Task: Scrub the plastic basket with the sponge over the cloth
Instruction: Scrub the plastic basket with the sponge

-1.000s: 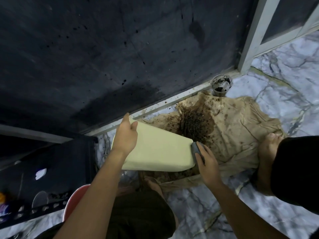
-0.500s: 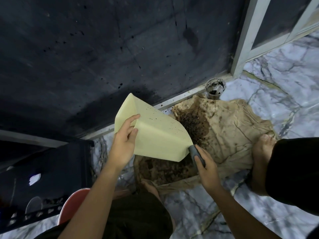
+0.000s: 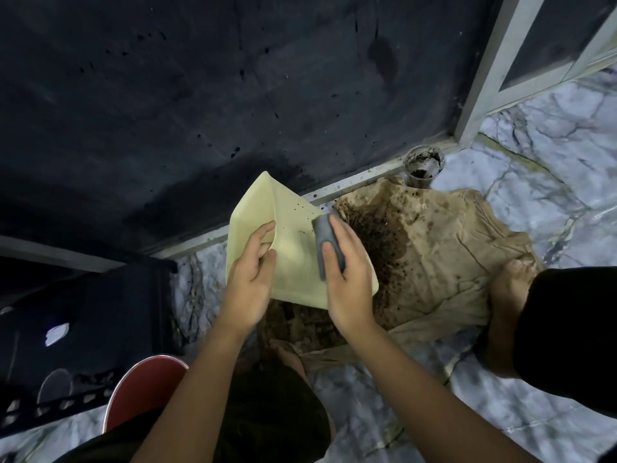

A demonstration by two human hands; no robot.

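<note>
The inside of the basket cannot be seen; only its pale yellow outer walls, flecked with dark specks, face the camera. Part of the sponge is covered by the right hand, and the basket's lower edge hides some of the stained cloth beneath it. What fills the dirty cup at the upper right of the cloth is hard to make out.

The basket sits at the centre of the frame, tilted, held above the left part of the cloth on the marble floor. The left hand grips its near corner, thumb on one wall and fingers curled round the edge. The right hand lies over the basket's right wall, fingers curled on the grey sponge and pressing it against the plastic. Both forearms reach up from the bottom of the frame. A bare foot rests on the cloth's right edge.
</note>
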